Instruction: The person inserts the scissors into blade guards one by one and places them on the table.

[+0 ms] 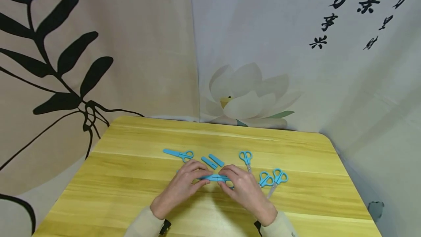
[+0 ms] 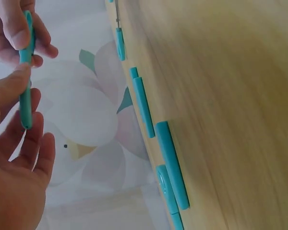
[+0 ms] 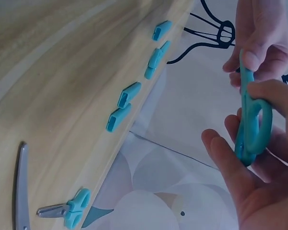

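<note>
- One pair of capped scissors (image 1: 177, 153) lies at ten o'clock from the held scissors (image 1: 214, 177), on a wood-grained table (image 1: 131, 182).
- Left hand (image 1: 184, 181), at nine o'clock, pinches the cover end between thumb and fingers.
- Two slim, straight loose covers (image 1: 209, 163) lie side by side at twelve o'clock.
- Held scissors sit at centre between the hands: blue, probably hard plastic outside, likely light, stiff and slightly slippery; flat cover and looped handle seem the surest holds.
- Right hand (image 1: 242, 184), at three o'clock, grips the handle end.
- Three bare scissors, one at two o'clock (image 1: 246, 157), two farther out at three (image 1: 279, 179), have rounded loops and smooth, metal-looking blades.
</note>
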`<state>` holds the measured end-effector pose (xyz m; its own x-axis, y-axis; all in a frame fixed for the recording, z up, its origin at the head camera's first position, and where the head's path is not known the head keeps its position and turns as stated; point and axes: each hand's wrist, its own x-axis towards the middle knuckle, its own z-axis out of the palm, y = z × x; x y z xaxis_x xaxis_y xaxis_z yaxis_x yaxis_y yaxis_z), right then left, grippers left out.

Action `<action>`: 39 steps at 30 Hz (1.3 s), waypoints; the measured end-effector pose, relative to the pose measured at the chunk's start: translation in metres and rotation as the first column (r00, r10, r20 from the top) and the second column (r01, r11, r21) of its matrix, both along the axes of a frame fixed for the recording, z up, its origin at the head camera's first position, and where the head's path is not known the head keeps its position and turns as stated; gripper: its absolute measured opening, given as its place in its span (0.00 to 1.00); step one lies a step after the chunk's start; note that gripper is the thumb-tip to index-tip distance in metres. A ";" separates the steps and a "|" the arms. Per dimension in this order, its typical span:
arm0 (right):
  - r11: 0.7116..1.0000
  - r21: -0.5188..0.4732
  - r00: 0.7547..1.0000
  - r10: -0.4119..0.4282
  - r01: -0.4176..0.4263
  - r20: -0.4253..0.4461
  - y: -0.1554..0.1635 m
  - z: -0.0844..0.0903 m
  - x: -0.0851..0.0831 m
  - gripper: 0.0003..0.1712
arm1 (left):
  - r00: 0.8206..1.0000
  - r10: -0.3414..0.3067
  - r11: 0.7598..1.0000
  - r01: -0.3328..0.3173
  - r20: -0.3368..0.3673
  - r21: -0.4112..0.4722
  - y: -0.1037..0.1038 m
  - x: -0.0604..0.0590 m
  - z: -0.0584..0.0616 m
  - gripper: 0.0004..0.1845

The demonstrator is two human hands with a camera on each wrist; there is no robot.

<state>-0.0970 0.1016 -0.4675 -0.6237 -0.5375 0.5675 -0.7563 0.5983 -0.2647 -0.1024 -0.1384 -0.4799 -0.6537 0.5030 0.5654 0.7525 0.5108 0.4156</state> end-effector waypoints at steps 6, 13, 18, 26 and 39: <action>1.000 0.010 1.000 0.019 -0.019 0.006 -0.006 -0.006 -0.001 0.14 | 1.000 0.015 0.999 -0.014 0.017 -0.043 0.000 0.003 -0.002 0.13; 1.000 0.016 0.993 0.020 -0.022 0.112 -0.009 -0.010 -0.001 0.17 | 0.998 0.058 0.996 -0.057 0.017 -0.067 -0.001 0.004 -0.008 0.14; 0.998 0.000 0.945 0.063 -0.067 0.320 -0.005 -0.008 -0.001 0.33 | 0.991 0.129 0.988 -0.125 0.032 -0.096 -0.010 0.006 -0.015 0.16; 1.000 -0.011 0.907 0.000 0.005 0.422 0.010 0.001 -0.004 0.37 | 0.974 0.210 0.976 -0.204 0.081 -0.075 -0.044 0.004 -0.018 0.17; 0.999 -0.030 0.935 -0.024 0.037 0.354 0.036 -0.001 -0.002 0.36 | 0.951 0.267 0.962 -0.254 0.157 -0.099 -0.111 -0.001 -0.009 0.17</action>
